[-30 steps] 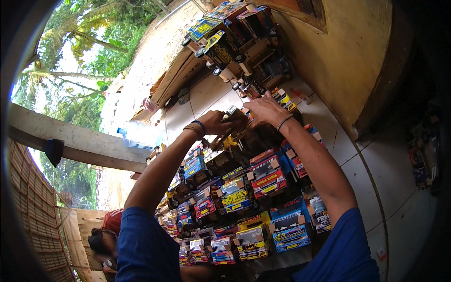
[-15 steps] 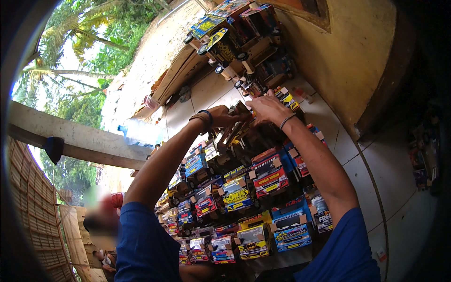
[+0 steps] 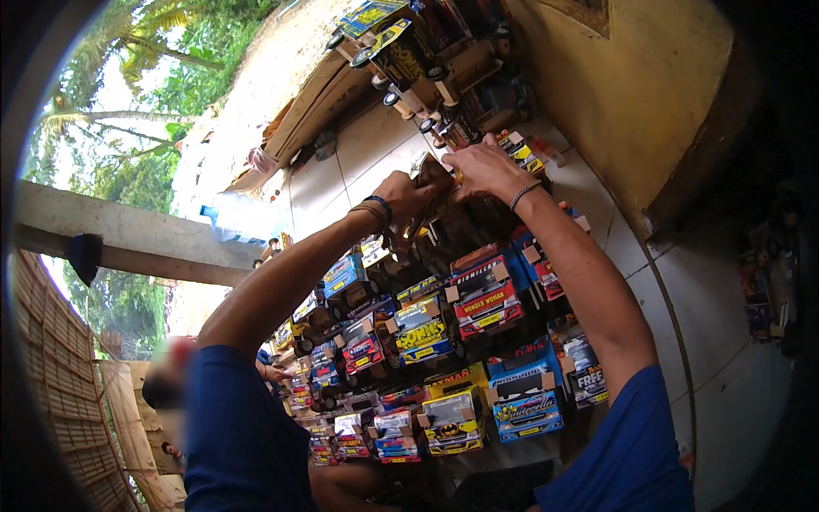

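My left hand [image 3: 408, 200] is closed on a small brown and pale piece, apparently part of a toy truck, mostly hidden by my fingers. My right hand [image 3: 488, 173] is closed at the other side of that piece, thumb and fingers bent toward the left hand. Beneath both hands stand rows of colourful toy trucks, among them a red one [image 3: 488, 309], a yellow and blue one [image 3: 421, 336], a light blue one [image 3: 526, 411] and a yellow one [image 3: 455, 427]. Just beyond my fingers is a dark toy truck [image 3: 459, 134] with black wheels.
More toy trucks [image 3: 405, 64] are piled at the back, beside a yellowish wall [image 3: 640, 111]. Pale floor tiles [image 3: 644, 299] lie to the right. At left are a concrete beam [image 3: 136, 230], a clear bottle [image 3: 243, 224] and another person's hand [image 3: 275, 374].
My view has shifted slightly, and my hands have drawn closer together around the piece. Another person's hand has come into sight at the left of the rows.
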Motion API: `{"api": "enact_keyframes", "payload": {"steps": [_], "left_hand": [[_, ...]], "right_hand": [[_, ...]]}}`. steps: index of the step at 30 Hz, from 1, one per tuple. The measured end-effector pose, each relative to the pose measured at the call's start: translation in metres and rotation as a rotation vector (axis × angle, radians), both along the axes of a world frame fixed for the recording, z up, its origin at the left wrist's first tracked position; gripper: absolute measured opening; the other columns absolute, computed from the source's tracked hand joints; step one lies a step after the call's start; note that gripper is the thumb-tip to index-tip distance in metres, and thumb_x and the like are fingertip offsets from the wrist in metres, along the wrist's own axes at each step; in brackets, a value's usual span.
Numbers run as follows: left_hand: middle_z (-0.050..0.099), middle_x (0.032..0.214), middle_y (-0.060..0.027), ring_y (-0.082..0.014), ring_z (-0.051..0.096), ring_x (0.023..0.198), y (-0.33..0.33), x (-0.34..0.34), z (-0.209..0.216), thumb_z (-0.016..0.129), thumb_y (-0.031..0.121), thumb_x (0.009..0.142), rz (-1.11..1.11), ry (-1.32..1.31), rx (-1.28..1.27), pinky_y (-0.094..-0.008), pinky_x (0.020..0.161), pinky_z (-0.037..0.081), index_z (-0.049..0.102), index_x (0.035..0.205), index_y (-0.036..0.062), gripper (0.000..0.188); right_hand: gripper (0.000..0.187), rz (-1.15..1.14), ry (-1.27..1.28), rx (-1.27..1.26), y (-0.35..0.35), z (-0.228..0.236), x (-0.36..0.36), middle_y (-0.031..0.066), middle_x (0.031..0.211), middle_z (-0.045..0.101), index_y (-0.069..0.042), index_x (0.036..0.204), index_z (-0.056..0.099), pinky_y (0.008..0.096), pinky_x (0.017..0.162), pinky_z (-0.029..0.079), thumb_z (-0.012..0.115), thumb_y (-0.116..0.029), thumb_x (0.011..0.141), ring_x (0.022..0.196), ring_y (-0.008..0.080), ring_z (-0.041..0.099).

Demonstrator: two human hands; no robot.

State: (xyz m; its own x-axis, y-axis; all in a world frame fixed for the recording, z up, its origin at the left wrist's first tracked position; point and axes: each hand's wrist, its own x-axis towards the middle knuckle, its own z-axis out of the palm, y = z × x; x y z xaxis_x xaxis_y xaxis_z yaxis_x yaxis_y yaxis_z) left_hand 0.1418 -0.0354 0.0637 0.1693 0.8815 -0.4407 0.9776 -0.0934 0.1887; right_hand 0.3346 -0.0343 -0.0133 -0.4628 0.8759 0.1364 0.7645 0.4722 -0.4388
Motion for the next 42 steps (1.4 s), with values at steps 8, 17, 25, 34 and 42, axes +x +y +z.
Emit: {"api": "enact_keyframes", "payload": {"steps": [8,17,25,34,42], "left_hand": [[0.07,0.075,-0.0214,-0.028,0.07,0.068,-0.005,-0.006,-0.02,0.068,0.07,0.077,0.084,-0.1,0.085,-0.0408,0.064,0.054,0.069,0.081,-0.0099,0.081],[0.066,0.065,-0.014,-0.0248,0.067,0.062,0.01,-0.019,0.031,0.062,0.07,0.083,-0.349,0.096,0.051,-0.0402,0.058,0.051,0.07,0.082,-0.001,0.071],[0.067,0.074,-0.0253,-0.0396,0.067,0.068,0.014,0.021,0.048,0.061,0.067,0.086,-0.668,0.214,0.212,-0.0469,0.066,0.053,0.07,0.086,-0.0027,0.07],[0.069,0.083,-0.0254,-0.0384,0.069,0.078,0.016,0.049,0.038,0.06,0.067,0.086,-0.714,0.187,0.11,-0.0455,0.073,0.054,0.069,0.095,-0.0032,0.072],[0.071,0.088,-0.0224,-0.0367,0.069,0.084,0.027,0.053,0.034,0.057,0.076,0.081,-0.615,0.26,0.046,-0.0452,0.078,0.053,0.074,0.097,0.0049,0.075]], "right_hand": [[0.046,0.018,0.031,0.062,-0.002,0.0,0.001,0.0131,0.094,0.072,-0.013,0.104,0.068,0.0548,0.085,0.038,0.085,-0.033,0.067,0.098,0.0331,0.068],[0.122,-0.06,-0.021,-0.04,-0.007,0.03,0.067,0.0132,0.137,0.057,-0.01,0.148,0.041,0.0537,0.105,0.028,0.089,-0.061,0.048,0.128,0.0308,0.052],[0.119,-0.002,-0.106,-0.23,0.0,0.024,0.073,0.0162,0.14,0.052,-0.02,0.143,0.047,0.0719,0.112,0.013,0.093,-0.058,0.04,0.135,0.0355,0.044],[0.115,0.034,-0.196,-0.408,0.001,0.037,0.059,0.0154,0.138,0.056,-0.029,0.141,0.049,0.0694,0.114,0.011,0.096,-0.055,0.039,0.135,0.0382,0.046],[0.102,0.006,-0.149,-0.24,-0.002,0.027,0.06,0.0155,0.121,0.067,-0.027,0.133,0.058,0.0576,0.105,0.027,0.092,-0.057,0.041,0.121,0.0354,0.058]]}}
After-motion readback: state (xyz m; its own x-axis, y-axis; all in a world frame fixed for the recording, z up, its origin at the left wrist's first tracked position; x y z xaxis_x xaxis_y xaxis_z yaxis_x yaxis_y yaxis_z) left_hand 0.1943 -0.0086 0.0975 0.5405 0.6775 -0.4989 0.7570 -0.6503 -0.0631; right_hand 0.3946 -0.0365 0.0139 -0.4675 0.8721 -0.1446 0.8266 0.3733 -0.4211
